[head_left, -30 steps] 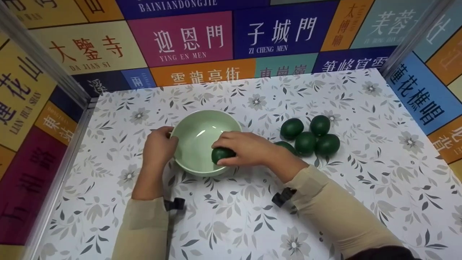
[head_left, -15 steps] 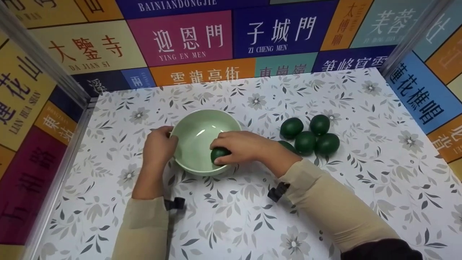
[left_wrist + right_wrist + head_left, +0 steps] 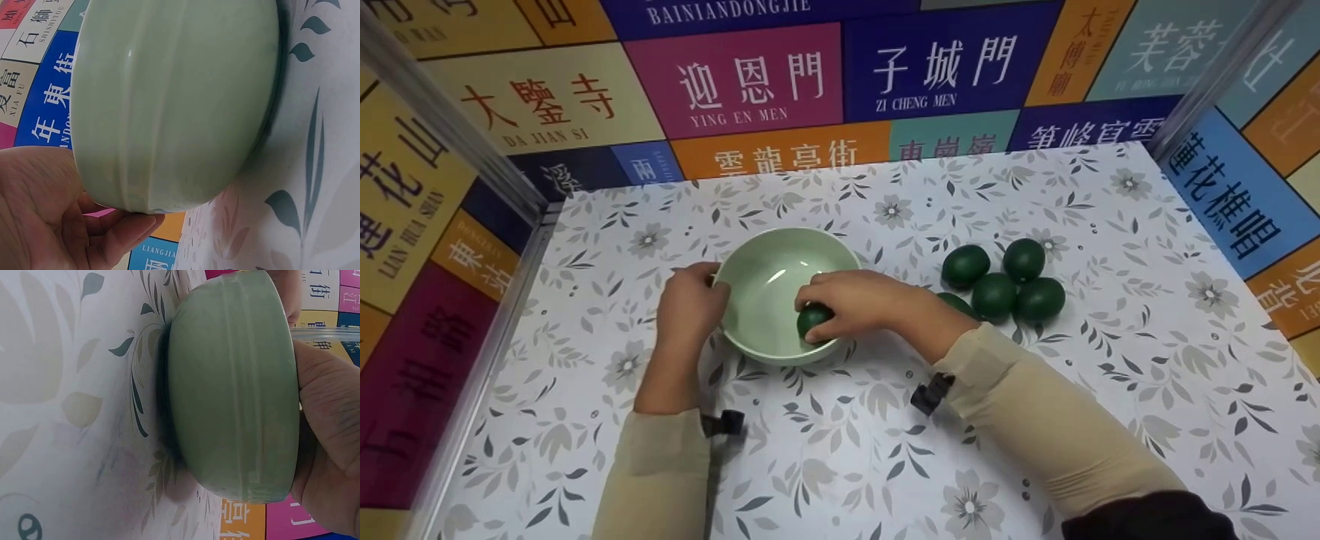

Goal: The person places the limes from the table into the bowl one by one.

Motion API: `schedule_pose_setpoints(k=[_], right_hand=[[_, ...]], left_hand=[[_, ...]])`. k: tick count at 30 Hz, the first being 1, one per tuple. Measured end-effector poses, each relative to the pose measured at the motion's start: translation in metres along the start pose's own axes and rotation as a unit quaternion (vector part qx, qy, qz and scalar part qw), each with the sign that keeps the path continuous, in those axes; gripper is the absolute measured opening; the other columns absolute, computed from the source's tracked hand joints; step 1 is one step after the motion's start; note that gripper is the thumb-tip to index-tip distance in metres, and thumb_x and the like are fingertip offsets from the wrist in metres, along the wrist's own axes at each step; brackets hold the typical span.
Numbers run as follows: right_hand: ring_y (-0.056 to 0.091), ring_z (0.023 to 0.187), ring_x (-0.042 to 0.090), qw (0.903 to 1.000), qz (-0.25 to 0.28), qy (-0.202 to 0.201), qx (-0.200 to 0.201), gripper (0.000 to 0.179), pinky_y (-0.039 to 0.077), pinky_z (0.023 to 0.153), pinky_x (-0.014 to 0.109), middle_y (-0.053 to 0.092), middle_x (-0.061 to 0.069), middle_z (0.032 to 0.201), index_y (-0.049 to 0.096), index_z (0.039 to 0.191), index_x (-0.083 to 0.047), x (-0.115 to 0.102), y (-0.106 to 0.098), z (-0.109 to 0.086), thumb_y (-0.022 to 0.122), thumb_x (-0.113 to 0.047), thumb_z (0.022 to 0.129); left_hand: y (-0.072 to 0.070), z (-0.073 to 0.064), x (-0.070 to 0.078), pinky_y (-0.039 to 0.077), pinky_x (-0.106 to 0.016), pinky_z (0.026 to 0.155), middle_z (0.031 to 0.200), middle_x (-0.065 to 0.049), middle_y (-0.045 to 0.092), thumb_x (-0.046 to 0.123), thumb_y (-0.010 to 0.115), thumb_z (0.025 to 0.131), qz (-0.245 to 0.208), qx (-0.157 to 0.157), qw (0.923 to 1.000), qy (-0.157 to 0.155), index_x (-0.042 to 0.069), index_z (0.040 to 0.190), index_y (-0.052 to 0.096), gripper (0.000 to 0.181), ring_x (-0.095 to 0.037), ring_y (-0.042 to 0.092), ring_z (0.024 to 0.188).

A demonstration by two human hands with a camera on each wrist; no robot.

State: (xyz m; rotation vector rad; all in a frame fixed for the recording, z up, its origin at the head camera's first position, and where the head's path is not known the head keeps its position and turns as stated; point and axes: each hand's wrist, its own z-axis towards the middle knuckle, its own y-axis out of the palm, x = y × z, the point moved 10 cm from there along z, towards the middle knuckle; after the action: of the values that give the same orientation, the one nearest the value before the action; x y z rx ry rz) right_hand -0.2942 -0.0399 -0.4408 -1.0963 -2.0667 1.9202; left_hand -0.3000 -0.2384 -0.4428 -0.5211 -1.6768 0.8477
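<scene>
A pale green bowl (image 3: 765, 292) stands upright on the table. At its left side, my left hand (image 3: 688, 304) grips the rim; the left wrist view shows fingers (image 3: 126, 236) against the outer wall. My right hand (image 3: 859, 300) reaches over the near right rim and holds a dark green egg-shaped fruit (image 3: 813, 321) inside the bowl, thumb on the near side and fingers over the top. In the right wrist view the bowl's wall (image 3: 233, 394) hides that fruit. No other fruit shows inside the bowl.
Several more dark green fruits (image 3: 994, 297) lie grouped to the right of the bowl, one partly hidden behind my right wrist. The table (image 3: 840, 450) has a white leaf-and-flower cover. Printed panels (image 3: 742, 82) stand along its back and sides.
My right hand has shifted slightly left with the dark green fruit, its forearm following. The left hand, the bowl and the grouped fruits have stayed where they were.
</scene>
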Motion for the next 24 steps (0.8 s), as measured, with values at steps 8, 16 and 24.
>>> schedule_pose_setpoints(k=[8, 16, 24], right_hand=[[0.060, 0.102, 0.020, 1.0000, -0.006, 0.000, 0.000, 0.044, 0.050, 0.094, 0.042, 0.065, 0.003, 0.118, 0.066, 0.128, -0.020, 0.0003, 0.0013, 0.0018, 0.074, -0.046, 0.094], [0.060, 0.104, 0.020, 0.9998, -0.012, 0.014, -0.006, 0.046, 0.051, 0.096, 0.043, 0.065, 0.003, 0.119, 0.067, 0.129, -0.021, 0.0016, 0.0036, 0.0035, 0.074, -0.047, 0.093], [0.063, 0.109, 0.021, 0.9997, -0.017, 0.015, 0.002, 0.041, 0.051, 0.098, 0.042, 0.067, 0.003, 0.121, 0.069, 0.128, -0.019, 0.0010, 0.0023, 0.0037, 0.074, -0.042, 0.094]], left_hand=[[0.0007, 0.0008, -0.0006, 0.052, -0.047, 0.090, 0.121, -0.018, 0.073, 0.016, 0.053, 0.095, -0.001, -0.003, 1.0000, -0.001, 0.007, 0.137, 0.067, 0.046, -0.033, 0.067, 0.102], [0.0030, 0.0010, -0.0037, 0.053, -0.047, 0.092, 0.123, -0.017, 0.072, 0.017, 0.053, 0.095, -0.003, -0.006, 0.9999, -0.013, 0.008, 0.138, 0.066, 0.046, -0.032, 0.067, 0.103], [0.0024, 0.0013, -0.0026, 0.053, -0.046, 0.089, 0.122, -0.017, 0.073, 0.016, 0.052, 0.094, -0.013, -0.004, 0.9999, -0.003, 0.008, 0.138, 0.067, 0.047, -0.032, 0.068, 0.100]])
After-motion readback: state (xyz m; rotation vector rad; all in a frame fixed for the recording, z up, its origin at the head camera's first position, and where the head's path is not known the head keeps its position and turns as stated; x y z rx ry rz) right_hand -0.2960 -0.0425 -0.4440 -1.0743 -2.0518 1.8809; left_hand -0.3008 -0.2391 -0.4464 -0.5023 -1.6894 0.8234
